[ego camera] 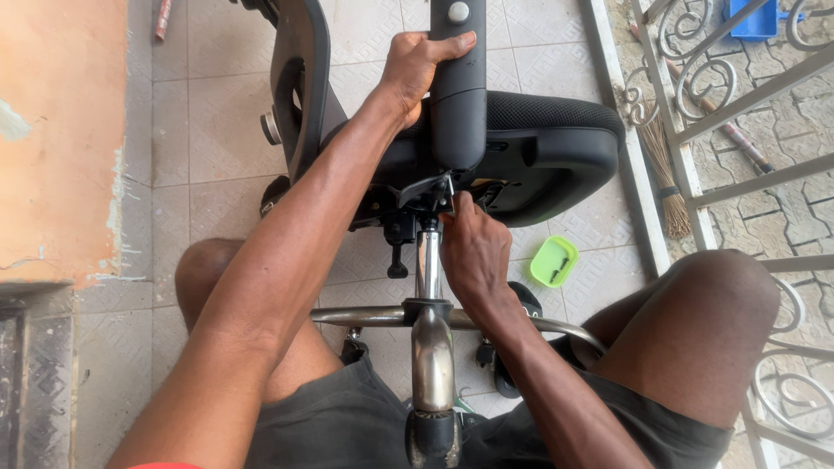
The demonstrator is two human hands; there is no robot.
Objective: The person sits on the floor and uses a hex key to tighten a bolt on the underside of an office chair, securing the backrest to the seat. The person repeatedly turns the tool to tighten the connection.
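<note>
Office chair (556, 148) lies tipped on its side across the lap, chrome gas column (427, 260) running toward the body. Left hand (417, 69) grips the black armrest (458, 95), fingers wrapped around it. Right hand (473, 252) is nearer the mechanism (426, 193), fingers pinched narrow at the column top; can't tell what they hold. 1 green tray (553, 260) on the floor.

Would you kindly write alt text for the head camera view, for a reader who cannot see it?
A seated person's left hand grips a black armrest of an office chair lying tipped over, while the right hand reaches the mechanism atop its chrome column. A small green tray lies on the tiled floor.
</note>
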